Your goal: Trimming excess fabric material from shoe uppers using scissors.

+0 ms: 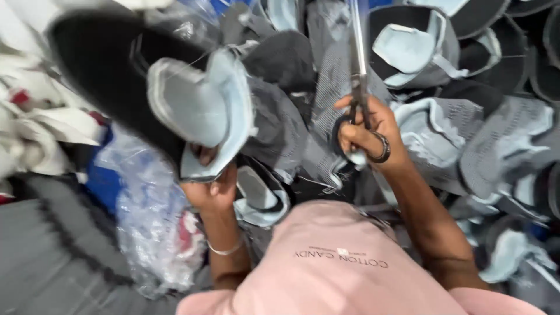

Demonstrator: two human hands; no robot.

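My left hand (211, 189) held up a shoe top (198, 111) from below. My fingers were closed on its bottom edge. The shoe top was black on the outside and pale blue on the inside. It was tilted, with its open side facing me, and it looked a bit blurry. A thin silver bangle (226, 251) sat on that wrist.

My right hand (366, 135) gripped a pair of scissors (358, 64). My fingers went through the dark handle loops, and the long metal blades pointed straight up and away from me. I could not tell if the blades were open or closed. The scissors were to the right of the shoe top and not touching it. I wore a dark ring (382, 149) on that hand.

A big pile of other shoe tops (466, 134) lay all around my hands, grey, black and pale blue. They were heaped on each other. On my left lay a crumpled clear plastic bag (149, 221). Some white things (46, 128) with a bit of red were farther left. My pink shirt (332, 268) filled the bottom of the view.
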